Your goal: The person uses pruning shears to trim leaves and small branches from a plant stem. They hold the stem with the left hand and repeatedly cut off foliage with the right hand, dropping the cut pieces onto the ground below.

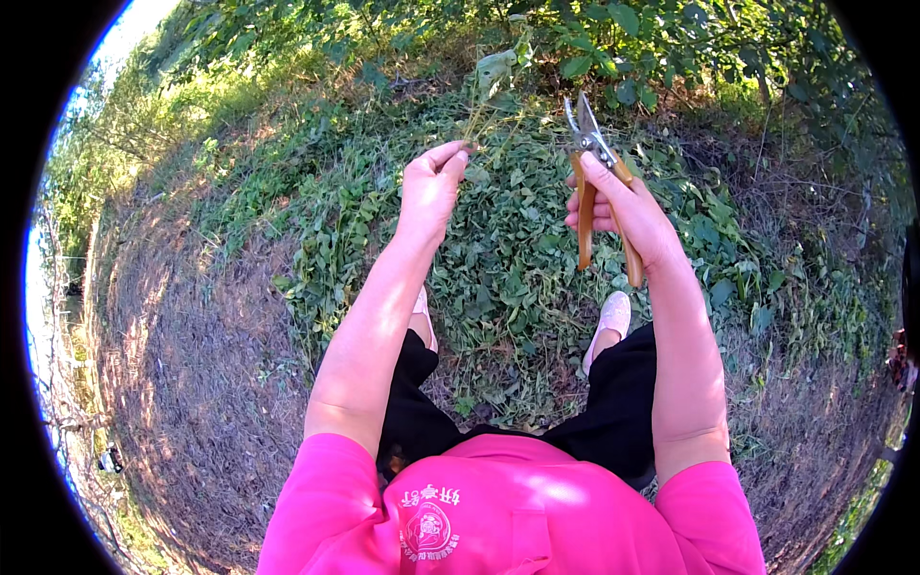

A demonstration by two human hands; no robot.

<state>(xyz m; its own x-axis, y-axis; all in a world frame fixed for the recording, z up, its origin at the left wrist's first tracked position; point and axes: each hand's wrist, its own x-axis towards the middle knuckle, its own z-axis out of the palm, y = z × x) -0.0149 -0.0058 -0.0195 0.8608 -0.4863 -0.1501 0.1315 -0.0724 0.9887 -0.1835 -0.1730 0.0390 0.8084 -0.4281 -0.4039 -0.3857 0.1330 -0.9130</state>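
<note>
Between its thumb and fingers, my left hand pinches thin plant stems that rise to a pale, drooping leaf. To the right, my right hand holds pruning shears with orange-brown handles. The blades point up and stand apart, and the handles are spread. The blades do not touch the stems. Below both hands lies a broad heap of cut green vines and leaves.
Leafy bushes stand along the far side. My two light shoes rest at the heap's near edge. Dry grass and soil spread at the left, and twiggy undergrowth is at the right.
</note>
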